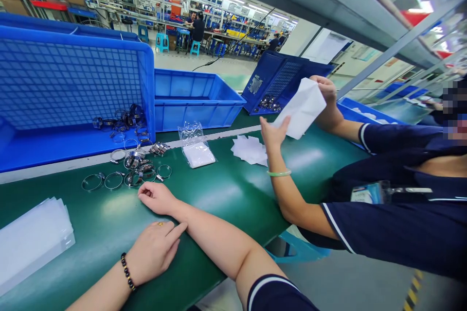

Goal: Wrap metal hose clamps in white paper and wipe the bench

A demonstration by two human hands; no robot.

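My left hand (156, 249), with a black bead bracelet and a ring, is over the green table (226, 206), its index finger stretched out against my right wrist and its thumb apart. It holds nothing. Loosely curled, my right hand (156, 198) rests on the table with nothing visible in it. Just beyond it lie several metal hose clamps (114, 181), some heaped together. A clear plastic bag with white sheets (199, 154) lies to the right of the clamps. At the far left is a stack of translucent plastic bags (36, 235).
At the right, a person holds a white sheet (302, 107) above fanned white papers (250, 149). Blue bins (197, 112) line the far edge; the tipped left bin (73, 148) and the tilted dark blue bin (251, 88) hold clamps. A metal beam crosses overhead.
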